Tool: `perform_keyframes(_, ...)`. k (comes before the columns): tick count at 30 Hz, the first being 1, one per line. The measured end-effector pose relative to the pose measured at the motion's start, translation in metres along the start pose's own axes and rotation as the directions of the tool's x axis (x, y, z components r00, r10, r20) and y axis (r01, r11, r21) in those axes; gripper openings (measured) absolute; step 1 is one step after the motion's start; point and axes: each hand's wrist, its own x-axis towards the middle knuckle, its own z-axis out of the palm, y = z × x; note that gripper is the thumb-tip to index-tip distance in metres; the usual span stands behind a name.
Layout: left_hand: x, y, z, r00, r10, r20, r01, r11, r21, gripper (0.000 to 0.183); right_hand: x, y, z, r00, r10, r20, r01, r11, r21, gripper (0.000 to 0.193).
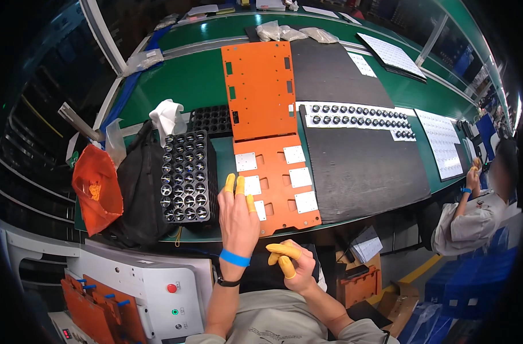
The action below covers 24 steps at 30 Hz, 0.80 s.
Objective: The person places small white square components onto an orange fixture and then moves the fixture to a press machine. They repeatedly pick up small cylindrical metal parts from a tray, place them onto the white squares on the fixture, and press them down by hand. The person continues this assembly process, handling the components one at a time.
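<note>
Yellow finger cots cover several fingertips on both my hands. My left hand point(237, 221) reaches over the left edge of an orange hinged fixture point(260, 86), its fingers stretched out beside and partly over a white square plate point(253, 185). Whether those fingertips touch the plate I cannot make out. The fixture lies unfolded, its upper panel pointing away, with several white plates in two columns on the near panel. In front of its near edge my right hand point(293, 265) is held with fingers curled toward the thumb; anything between them is hidden.
A black tray point(209, 172) of round shiny parts stands left of the fixture. Right of it lie a black sheet point(364, 172) and white strips point(359, 116) with black round parts. An orange bag point(98, 200) hangs at the left edge; a co-worker point(470, 215) sits right.
</note>
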Motion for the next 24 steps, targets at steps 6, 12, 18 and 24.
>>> perform_keyframes(6, -0.018, 0.006, -0.008, 0.991, 0.097, 0.097, -0.104, 0.992, 0.075, 0.048, 0.025, -0.005, -0.012, 0.998, -0.045, -0.036, 0.043, 0.998, -0.053, 0.023)
perform_keyframes(12, -0.017, 0.011, -0.002, 0.988, 0.098, 0.117, -0.113, 0.985, 0.128, 0.048, 0.111, 0.003, -0.039, 0.995, -0.052, -0.085, 0.031, 0.971, -0.237, 0.025)
perform_keyframes(18, -0.025, -0.002, 0.005, 0.994, 0.100, 0.041, -0.104, 0.988, 0.116, 0.042, 0.227, 0.050, -0.047, 0.985, 0.048, -0.167, -0.108, 0.923, -0.370, 0.050)
perform_keyframes(24, -0.031, 0.007, 0.015, 0.998, 0.014, -0.055, -0.018, 0.998, -0.064, 0.069, 0.307, 0.126, -0.078, 0.932, 0.301, -0.201, -0.336, 0.926, -0.172, 0.067)
